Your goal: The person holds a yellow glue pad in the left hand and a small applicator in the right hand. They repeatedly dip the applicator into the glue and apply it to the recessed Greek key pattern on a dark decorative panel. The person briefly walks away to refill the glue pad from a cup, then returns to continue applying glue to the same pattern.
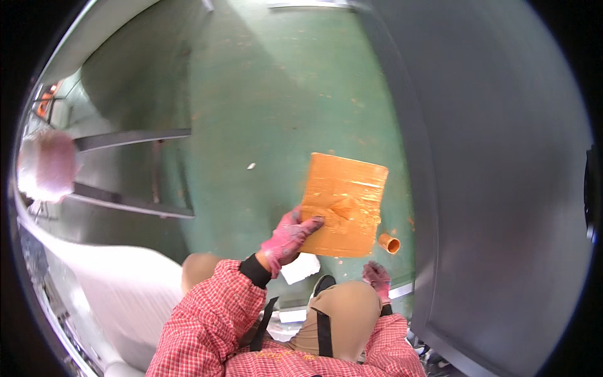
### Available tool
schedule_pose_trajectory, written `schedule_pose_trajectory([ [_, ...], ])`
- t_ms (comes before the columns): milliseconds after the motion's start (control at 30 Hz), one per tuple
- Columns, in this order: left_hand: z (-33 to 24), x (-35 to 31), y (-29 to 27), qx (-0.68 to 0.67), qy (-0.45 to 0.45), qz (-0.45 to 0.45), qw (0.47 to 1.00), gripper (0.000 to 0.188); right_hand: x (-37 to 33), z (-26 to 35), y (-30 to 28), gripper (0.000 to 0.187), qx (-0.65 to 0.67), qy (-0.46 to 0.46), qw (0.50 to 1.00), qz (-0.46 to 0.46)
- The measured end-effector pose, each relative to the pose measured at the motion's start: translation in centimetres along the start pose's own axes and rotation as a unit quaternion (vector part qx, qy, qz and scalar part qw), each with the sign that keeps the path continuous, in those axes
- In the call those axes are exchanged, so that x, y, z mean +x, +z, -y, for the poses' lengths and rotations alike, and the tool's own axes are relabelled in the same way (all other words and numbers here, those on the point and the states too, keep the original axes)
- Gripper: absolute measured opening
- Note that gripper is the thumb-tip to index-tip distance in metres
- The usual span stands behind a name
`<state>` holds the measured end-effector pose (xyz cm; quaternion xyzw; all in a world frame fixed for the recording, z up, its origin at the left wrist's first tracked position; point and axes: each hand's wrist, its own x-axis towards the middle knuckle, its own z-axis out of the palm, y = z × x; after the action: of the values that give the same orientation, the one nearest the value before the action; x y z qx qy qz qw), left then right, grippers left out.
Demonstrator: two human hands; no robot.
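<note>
My left hand (289, 240), in a pink glove smeared with grey, grips the near left edge of a flat orange board (347, 182). The thumb presses on top, and the fingers are mostly hidden beneath. Glossy, wrinkled orange material coats the board, thickest around its middle. My right hand (377, 280), also in a stained pink glove, is low beside my right knee. Its fingers look curled, but whatever they hold, if anything, cannot be made out. Just beyond it is a small orange cylinder (389, 244) with an open end, apart from the hand.
A large dark grey panel (496, 157) rises along my right. The green floor (251, 94) carries orange specks and a white scrap (300, 268). At left are dark metal legs (132, 138), a plastic-wrapped roll (49, 164) and a white curved surface (125, 276).
</note>
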<state>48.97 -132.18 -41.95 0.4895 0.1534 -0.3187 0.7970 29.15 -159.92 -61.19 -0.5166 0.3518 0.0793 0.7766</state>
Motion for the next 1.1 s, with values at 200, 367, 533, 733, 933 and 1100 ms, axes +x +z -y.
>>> schedule_pose_trajectory([
  [200, -7.1, -7.9, 4.2, 0.051, 0.024, -0.025, 0.998, 0.048, -4.8, 18.0, 10.4, 0.041, -0.022, -0.125, 0.979, 0.158],
  [367, -13.0, -15.6, 6.9, -0.089, 0.089, 0.026, 0.992, 0.050, -9.4, 24.9, 17.3, 0.053, -0.141, -0.122, 0.942, 0.279],
  [533, -18.4, -24.9, 8.0, -0.132, 0.108, -0.009, 0.985, 0.051, -14.0, 30.0, 22.3, 0.057, -0.146, -0.006, 0.919, 0.366],
  [733, -22.2, -34.8, 9.9, -0.176, 0.172, -0.072, 0.967, 0.052, -20.5, 36.6, 30.0, 0.060, -0.234, 0.036, 0.871, 0.431],
  [933, -26.5, -42.6, 12.3, -0.208, 0.239, -0.071, 0.946, 0.060, -27.4, 44.8, 35.1, 0.064, -0.315, 0.022, 0.842, 0.439],
  [1100, -29.1, -53.4, 13.6, -0.197, 0.269, -0.144, 0.932, 0.057, -34.4, 47.3, 41.8, 0.067, -0.373, 0.036, 0.799, 0.470],
])
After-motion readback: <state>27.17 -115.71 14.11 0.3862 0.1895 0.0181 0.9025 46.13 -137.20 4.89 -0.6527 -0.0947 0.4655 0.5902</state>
